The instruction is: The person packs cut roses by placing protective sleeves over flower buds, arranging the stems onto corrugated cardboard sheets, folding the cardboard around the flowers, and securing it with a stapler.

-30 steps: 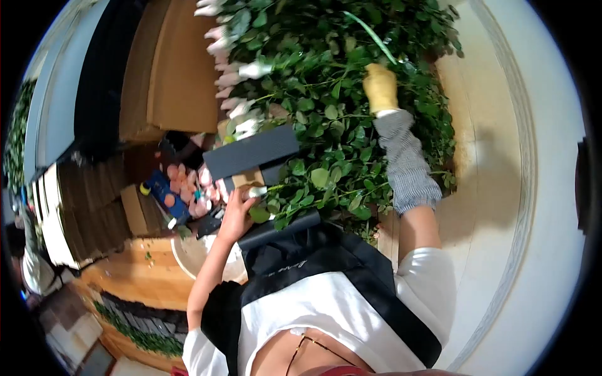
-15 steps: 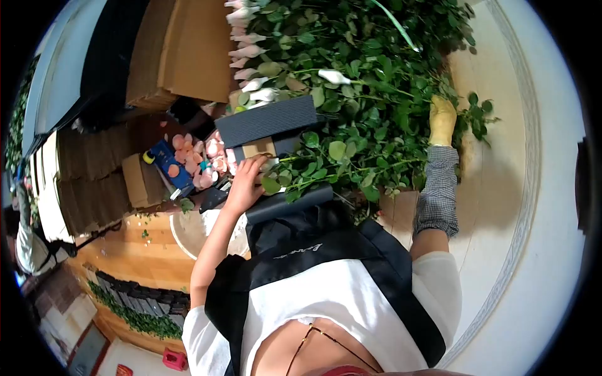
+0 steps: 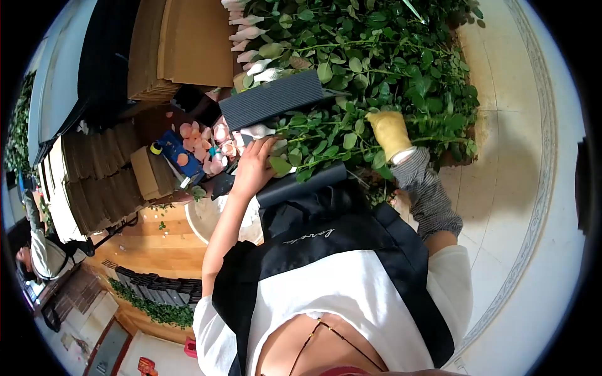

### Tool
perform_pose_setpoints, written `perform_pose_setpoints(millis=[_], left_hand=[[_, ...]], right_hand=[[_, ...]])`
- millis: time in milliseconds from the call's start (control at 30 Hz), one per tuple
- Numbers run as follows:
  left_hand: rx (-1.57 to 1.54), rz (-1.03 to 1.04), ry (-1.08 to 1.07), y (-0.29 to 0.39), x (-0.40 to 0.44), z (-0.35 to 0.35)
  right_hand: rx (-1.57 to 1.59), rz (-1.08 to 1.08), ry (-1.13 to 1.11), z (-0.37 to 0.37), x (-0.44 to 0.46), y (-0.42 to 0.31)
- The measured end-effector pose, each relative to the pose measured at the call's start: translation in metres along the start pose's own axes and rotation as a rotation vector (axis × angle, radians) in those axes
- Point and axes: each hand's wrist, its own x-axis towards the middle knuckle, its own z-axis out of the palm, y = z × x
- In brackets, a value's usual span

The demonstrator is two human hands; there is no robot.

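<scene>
Bare, my left hand (image 3: 252, 168) rests its fingers on the pale bud end of the roses lying in front of me, beside a rose bud in white netting (image 3: 258, 131). That rose's stem runs right among leaves toward my right hand (image 3: 389, 133), which wears a yellow glove. The gloved fingers look closed around the stem, though leaves partly hide them. A ribbed dark grey strip (image 3: 273, 99) lies across the roses above my left hand. A rolled dark sheet (image 3: 302, 184) lies between the roses and my apron.
Rose stems (image 3: 401, 62) with netted buds (image 3: 248, 34) fill the table's far side. Loose pink petals (image 3: 197, 144) and a blue box (image 3: 177, 153) lie left. Cardboard stacks (image 3: 94, 169) stand further left. A white bin (image 3: 200, 222) is below my left arm. Another person (image 3: 47, 250) is at far left.
My gloved right hand has moved left and toward me with the rose, bringing its netted bud beside my left hand. The ribbed strip has shifted slightly. My left hand stays by the buds.
</scene>
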Motion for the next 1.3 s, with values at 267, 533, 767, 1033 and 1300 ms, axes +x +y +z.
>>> perform_pose_setpoints(millis=[267,533,767,1033,1300], left_hand=[[0.340,0.048,-0.032,0.017,0.013,-0.014],[0.134,-0.067,-0.071,-0.004,0.010,0.001],[0.152,-0.147,-0.161,0.008,0.015,-0.011],[0.117,-0.030,-0.030,-0.012,0.013,0.004],[0.082,-0.096,0.118,-0.013,-0.006,0.023]], right_hand=[[0.005,0.070,0.347,0.018,-0.010,-0.006],[0.700,-0.014,-0.258,-0.100,0.073,0.029],[-0.259,0.164,0.212,0.006,0.198,0.064],[0.195,-0.086,0.633,-0.178,0.136,0.068],[0.059,-0.117,0.096,-0.131,0.026,-0.015]])
